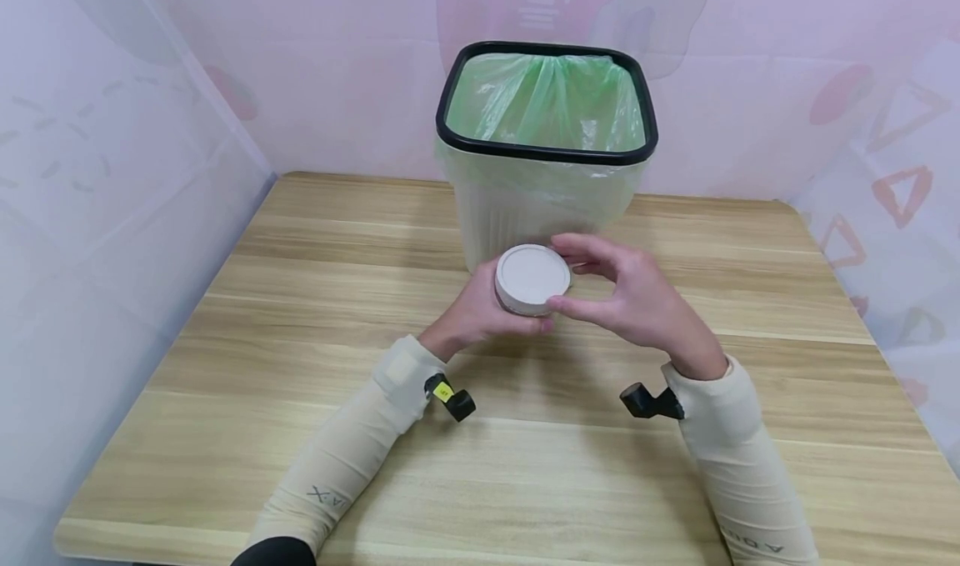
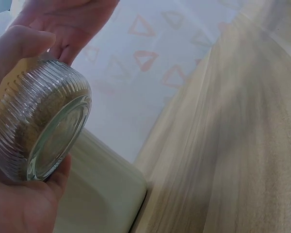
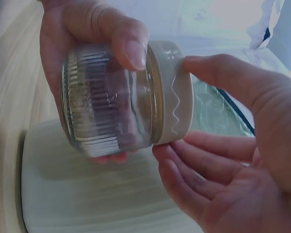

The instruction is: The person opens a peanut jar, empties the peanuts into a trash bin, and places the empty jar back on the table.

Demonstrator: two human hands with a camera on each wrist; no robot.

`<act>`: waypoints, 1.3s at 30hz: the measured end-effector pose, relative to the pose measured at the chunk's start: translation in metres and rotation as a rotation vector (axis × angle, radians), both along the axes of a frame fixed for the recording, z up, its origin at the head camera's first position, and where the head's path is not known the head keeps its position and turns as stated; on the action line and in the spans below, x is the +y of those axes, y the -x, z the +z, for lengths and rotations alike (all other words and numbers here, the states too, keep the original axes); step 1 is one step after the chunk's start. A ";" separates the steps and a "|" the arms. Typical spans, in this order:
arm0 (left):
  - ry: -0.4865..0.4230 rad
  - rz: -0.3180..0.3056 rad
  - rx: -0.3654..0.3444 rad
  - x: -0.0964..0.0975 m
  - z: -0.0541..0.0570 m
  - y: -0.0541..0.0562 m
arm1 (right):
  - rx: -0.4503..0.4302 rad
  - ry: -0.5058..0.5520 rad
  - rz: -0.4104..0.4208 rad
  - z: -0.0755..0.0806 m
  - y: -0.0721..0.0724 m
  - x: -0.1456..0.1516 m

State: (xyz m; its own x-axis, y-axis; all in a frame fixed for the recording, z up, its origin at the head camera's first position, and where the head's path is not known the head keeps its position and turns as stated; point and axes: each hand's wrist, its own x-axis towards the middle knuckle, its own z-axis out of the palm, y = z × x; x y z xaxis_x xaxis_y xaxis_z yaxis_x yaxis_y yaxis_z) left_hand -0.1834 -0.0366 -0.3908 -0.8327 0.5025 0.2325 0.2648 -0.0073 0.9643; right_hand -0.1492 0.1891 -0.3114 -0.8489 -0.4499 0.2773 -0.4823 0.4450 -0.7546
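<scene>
A ribbed clear glass jar [image 3: 94, 107] with a pale screw lid [image 1: 532, 276] is held up over the table, in front of the bin. My left hand [image 1: 483, 303] grips the jar's body, thumb on one side and fingers round the other. The lid's rim carries a wavy raised line in the right wrist view. My right hand [image 1: 633, 295] spans this rim, thumb on one edge and fingertips at the opposite one. Something brownish shows through the glass near the base [image 2: 58, 138] in the left wrist view.
A pale bin [image 1: 517, 207] with a black rim [image 1: 547, 151] and a green plastic liner [image 1: 555, 99] stands at the back of the wood-grain table [image 1: 315, 299]. Printed pale curtains [image 1: 337, 91] enclose the table's back and sides.
</scene>
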 end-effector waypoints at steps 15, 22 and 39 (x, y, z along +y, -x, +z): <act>0.005 0.014 0.008 -0.001 0.001 0.000 | 0.158 -0.101 -0.205 -0.006 -0.013 -0.022; 0.042 0.031 0.022 -0.002 -0.001 0.000 | 0.211 -0.149 -0.276 -0.012 -0.018 -0.034; 0.001 0.014 0.008 -0.003 0.001 0.000 | 0.112 0.010 -0.110 -0.013 -0.008 -0.027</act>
State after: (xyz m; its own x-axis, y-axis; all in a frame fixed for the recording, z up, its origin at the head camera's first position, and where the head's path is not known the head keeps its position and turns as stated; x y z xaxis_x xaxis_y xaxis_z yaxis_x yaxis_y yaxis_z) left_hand -0.1835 -0.0394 -0.3903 -0.8376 0.4914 0.2388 0.2730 -0.0023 0.9620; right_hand -0.1409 0.1623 -0.3242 -0.8565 -0.3524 0.3772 -0.5125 0.4930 -0.7031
